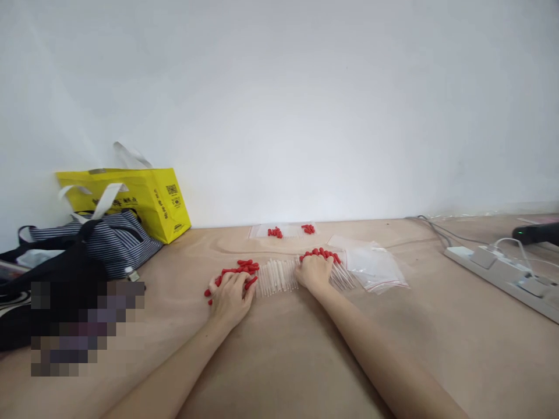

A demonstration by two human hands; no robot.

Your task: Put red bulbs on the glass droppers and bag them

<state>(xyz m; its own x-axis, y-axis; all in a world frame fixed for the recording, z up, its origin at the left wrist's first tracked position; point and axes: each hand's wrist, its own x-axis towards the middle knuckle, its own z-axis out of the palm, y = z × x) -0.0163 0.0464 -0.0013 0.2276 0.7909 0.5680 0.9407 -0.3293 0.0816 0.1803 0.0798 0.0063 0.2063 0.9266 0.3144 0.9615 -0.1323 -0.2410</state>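
My left hand [230, 295] rests at a loose pile of red rubber bulbs [247, 265], its fingers bent. One red rubber bulb [250, 283] shows at its thumb and fingertips. Just right of it, a row of thin clear tubes [276, 277] lies side by side on the table. My right hand [316, 272] is closed at the right end of that row, fingertips down and mostly hidden, so what they hold cannot be made out. Beside it, clear tubes with red bulbs on their far ends [338, 272] are fanned out.
A clear bag [288, 231] with red bulbs and tubes lies near the wall. Another clear zip bag [379, 269] is right of my right hand. A yellow bag [168, 203] and striped bag [124, 241] stand left; a white power strip [502, 276] with cables lies right.
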